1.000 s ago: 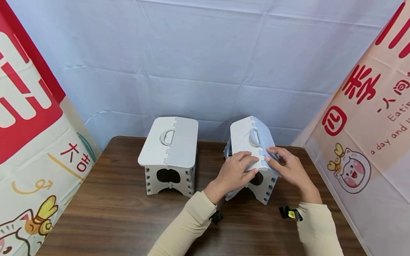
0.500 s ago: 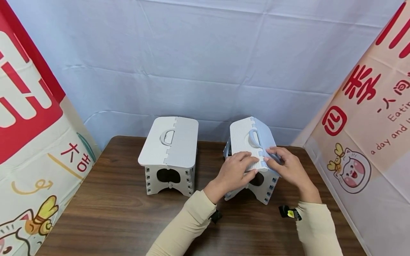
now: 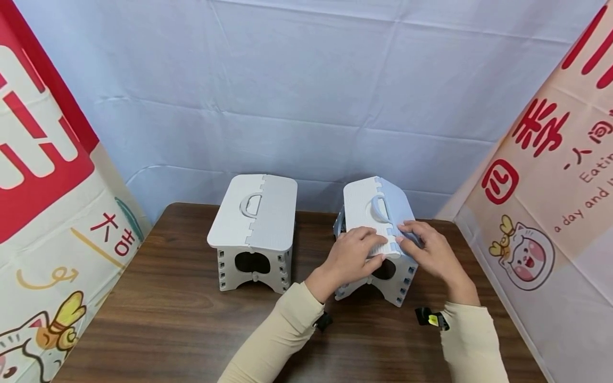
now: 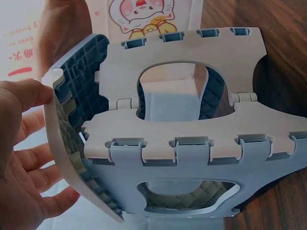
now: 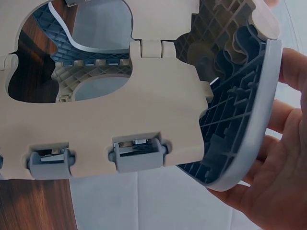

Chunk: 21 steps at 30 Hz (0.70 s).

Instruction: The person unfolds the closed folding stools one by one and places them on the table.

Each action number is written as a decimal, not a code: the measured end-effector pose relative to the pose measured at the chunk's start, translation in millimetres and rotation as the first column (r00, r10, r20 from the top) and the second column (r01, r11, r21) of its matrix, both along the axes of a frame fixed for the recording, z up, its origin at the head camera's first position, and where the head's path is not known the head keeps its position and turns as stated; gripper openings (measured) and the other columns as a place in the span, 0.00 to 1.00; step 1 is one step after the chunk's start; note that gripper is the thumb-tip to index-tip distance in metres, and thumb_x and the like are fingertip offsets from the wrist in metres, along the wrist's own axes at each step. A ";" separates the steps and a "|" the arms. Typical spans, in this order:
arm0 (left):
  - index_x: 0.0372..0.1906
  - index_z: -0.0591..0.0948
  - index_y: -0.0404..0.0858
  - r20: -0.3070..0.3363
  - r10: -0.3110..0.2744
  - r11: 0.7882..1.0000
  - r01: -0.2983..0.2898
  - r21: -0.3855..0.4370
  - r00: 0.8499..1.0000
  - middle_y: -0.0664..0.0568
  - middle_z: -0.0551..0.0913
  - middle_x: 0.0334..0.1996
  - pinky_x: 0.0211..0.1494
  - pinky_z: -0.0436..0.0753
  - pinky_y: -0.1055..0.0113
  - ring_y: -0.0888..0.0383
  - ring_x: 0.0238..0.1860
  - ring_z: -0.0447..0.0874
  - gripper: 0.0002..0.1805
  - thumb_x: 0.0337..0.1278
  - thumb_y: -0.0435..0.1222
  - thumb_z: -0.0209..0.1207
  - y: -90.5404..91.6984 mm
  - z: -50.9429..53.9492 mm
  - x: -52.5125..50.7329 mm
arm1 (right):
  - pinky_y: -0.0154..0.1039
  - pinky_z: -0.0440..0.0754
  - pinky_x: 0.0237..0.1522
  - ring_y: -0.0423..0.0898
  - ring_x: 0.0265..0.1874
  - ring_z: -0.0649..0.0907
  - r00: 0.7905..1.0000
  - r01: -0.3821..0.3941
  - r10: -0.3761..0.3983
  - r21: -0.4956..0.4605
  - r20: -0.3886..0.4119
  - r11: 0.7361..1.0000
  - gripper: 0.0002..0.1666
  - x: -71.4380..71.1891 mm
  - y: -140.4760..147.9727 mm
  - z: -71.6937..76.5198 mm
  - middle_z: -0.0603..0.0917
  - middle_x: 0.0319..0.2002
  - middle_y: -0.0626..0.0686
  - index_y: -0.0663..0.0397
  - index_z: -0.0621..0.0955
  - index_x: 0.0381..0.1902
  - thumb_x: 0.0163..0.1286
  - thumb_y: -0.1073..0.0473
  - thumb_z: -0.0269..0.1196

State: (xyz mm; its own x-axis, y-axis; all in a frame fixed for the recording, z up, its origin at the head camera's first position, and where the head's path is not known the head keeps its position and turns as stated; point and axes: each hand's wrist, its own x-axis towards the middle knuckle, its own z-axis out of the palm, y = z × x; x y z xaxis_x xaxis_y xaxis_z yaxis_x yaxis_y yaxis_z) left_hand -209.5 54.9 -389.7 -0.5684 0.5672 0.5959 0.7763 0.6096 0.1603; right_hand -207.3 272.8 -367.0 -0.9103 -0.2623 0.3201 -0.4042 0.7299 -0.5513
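Observation:
A white and light-blue folding stool (image 3: pixel 364 205) stands on the right part of the table, its two top halves sloping down from a raised hinge line. My left hand (image 3: pixel 351 258) rests its fingers on the white half near the front edge. My right hand (image 3: pixel 433 252) lies on the blue half, fingers extended across it. The left wrist view catches the left thumb (image 4: pixel 26 96) at the rim of the white top panel (image 4: pixel 72 167). From the right wrist, the blue top panel (image 5: pixel 244 120) shows its ribbed underside, with the fingers on its outer face.
A second folding stool (image 3: pixel 254 213), white with a flat top, stands to the left. Both stools are on a dark wooden table (image 3: pixel 172 298). A pale cloth (image 3: pixel 306 96) hangs behind, and printed cloths (image 3: pixel 531 223) flank the sides.
The right stool's hinge ridge has sunk very slightly and its front feet have spread a little. Both hands keep nearly the same place on it. The left stool stays put.

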 end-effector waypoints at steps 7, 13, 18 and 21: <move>0.50 0.81 0.48 -0.021 0.021 0.999 -0.021 -0.038 1.000 0.51 0.77 0.49 0.41 0.75 0.65 0.57 0.48 0.76 0.16 0.61 0.47 0.56 0.7 0.8 1.0 | 0.63 0.63 0.53 0.67 0.58 0.66 1.000 -0.023 0.022 0.019 0.011 1.000 0.21 3.0 1.0 4.9 0.71 0.57 0.66 0.67 0.78 0.52 0.66 0.58 0.59; 0.50 0.82 0.49 -0.059 0.042 0.997 -0.045 -0.060 0.997 0.52 0.78 0.49 0.40 0.75 0.65 0.58 0.48 0.77 0.15 0.60 0.47 0.56 1.8 0.1 1.5 | 0.64 0.62 0.53 0.67 0.58 0.65 1.000 -0.025 0.024 0.037 0.018 0.999 0.21 2.8 1.4 5.2 0.71 0.57 0.66 0.67 0.77 0.53 0.66 0.58 0.60; 0.49 0.82 0.49 -0.069 0.059 0.995 -0.064 -0.077 0.996 0.53 0.78 0.49 0.42 0.75 0.64 0.58 0.48 0.76 0.15 0.60 0.47 0.55 2.1 -1.4 1.1 | 0.65 0.60 0.53 0.67 0.59 0.64 1.000 -0.017 0.016 0.049 0.024 0.999 0.22 1.8 1.0 2.7 0.71 0.57 0.66 0.66 0.77 0.53 0.66 0.57 0.59; 0.50 0.82 0.50 -0.069 0.072 0.993 -0.079 -0.093 0.995 0.53 0.77 0.49 0.43 0.75 0.64 0.59 0.49 0.76 0.15 0.60 0.47 0.55 2.3 -1.7 1.1 | 0.66 0.59 0.53 0.68 0.59 0.64 1.000 -0.019 0.018 0.056 0.015 0.998 0.22 2.3 0.3 2.3 0.70 0.57 0.66 0.66 0.77 0.53 0.66 0.57 0.59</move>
